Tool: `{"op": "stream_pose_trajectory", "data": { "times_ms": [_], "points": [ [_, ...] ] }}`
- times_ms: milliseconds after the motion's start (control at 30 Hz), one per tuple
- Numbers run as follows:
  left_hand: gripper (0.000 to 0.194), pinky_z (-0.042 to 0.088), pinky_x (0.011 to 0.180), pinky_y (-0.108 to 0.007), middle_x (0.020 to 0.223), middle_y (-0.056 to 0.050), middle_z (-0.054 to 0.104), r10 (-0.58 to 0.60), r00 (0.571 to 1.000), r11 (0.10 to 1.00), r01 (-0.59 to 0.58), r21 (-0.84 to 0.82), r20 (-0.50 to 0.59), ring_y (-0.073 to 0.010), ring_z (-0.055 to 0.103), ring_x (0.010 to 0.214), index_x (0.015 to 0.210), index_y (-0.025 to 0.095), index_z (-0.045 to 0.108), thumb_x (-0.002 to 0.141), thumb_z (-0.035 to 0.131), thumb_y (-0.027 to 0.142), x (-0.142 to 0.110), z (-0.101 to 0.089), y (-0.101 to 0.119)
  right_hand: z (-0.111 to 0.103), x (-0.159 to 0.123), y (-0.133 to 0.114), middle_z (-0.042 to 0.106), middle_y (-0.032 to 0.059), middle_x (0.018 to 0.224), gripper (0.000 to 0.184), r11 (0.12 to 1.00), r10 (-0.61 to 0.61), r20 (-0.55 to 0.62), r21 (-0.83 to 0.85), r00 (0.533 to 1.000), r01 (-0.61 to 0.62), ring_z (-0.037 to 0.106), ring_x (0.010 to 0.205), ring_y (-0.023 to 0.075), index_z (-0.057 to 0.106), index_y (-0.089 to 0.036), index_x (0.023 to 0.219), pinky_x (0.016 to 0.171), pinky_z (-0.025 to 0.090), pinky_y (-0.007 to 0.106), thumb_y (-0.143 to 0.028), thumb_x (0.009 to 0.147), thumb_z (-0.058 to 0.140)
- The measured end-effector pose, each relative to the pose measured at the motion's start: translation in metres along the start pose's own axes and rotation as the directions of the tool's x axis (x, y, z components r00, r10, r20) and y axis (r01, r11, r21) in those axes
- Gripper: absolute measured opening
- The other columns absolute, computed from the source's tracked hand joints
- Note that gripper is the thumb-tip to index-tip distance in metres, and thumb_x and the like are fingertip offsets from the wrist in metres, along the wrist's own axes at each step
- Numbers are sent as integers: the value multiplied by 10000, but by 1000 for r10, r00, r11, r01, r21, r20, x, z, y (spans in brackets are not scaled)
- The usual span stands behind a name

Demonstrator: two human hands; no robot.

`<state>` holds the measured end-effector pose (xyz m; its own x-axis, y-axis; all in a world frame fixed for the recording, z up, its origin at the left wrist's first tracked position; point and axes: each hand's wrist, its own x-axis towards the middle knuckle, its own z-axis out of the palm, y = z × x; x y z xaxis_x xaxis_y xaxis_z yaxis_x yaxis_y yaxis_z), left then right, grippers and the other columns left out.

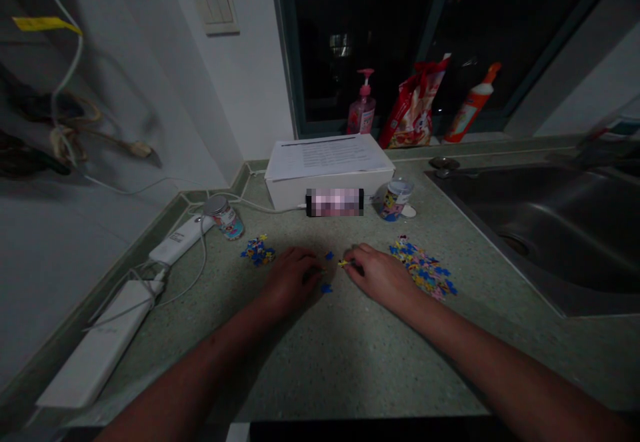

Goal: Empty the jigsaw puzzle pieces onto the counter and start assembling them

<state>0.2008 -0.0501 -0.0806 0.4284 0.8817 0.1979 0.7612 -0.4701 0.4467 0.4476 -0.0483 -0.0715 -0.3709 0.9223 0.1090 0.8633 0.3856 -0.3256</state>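
The right hand (380, 275) is half-closed, its fingertips at a yellow puzzle piece (343, 263), though a grip cannot be confirmed. The left hand (293, 279) is loosely curled on the worktop (350, 362), and whether it holds anything cannot be told. A blue piece (326, 288) is left between the hands, within easy reach. A left pile (258, 251) and right pile (423, 267) are kept to either side, leaving the middle free.

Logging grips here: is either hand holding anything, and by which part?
The right hand seems to pinch a yellow jigsaw piece by its edge, though dimness leaves that unsure; the left hand shows nothing held.
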Motion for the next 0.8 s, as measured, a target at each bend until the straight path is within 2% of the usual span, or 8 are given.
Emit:
{"op": "stream_pose_trajectory", "data": {
  "times_ms": [200,367,600,800],
  "points": [
    [153,559,1037,-513,1194,-90,750,24,1000,999,-24,-29,16,-296,665,1147,1100,238,786,973,701,217,-3,-3,-2,2,0,6,750,57,1030,117,998,-46,-56,37,997,48,733,871,213,738,-223,1051,720,482,315,-219,1008,629],
    [202,569,1031,-526,1226,-93,749,24,999,999,-22,-43,43,-296,667,1157,1160,278,766,994,665,221,-10,-10,-2,-5,-5,9,749,46,1028,129,994,-71,-86,83,994,78,724,842,190,737,-234,1061,730,484,307,-221,1029,614],
    [209,567,1030,-540,1200,-94,761,35,996,999,-33,-23,78,-299,680,1141,1145,288,758,1015,604,236,-13,-19,-1,-12,-9,2,746,57,1020,163,993,-112,-96,26,989,115,733,871,210,746,-227,1084,736,496,316,-232,1046,587],
    [204,574,989,-503,1157,-88,769,41,996,999,-42,13,85,-297,694,1092,1085,276,753,1030,562,232,-12,-24,-9,-35,-6,12,763,62,1031,250,997,-60,-230,33,971,70,726,821,208,767,-245,1112,715,505,326,-268,1054,525]
  ]
}}
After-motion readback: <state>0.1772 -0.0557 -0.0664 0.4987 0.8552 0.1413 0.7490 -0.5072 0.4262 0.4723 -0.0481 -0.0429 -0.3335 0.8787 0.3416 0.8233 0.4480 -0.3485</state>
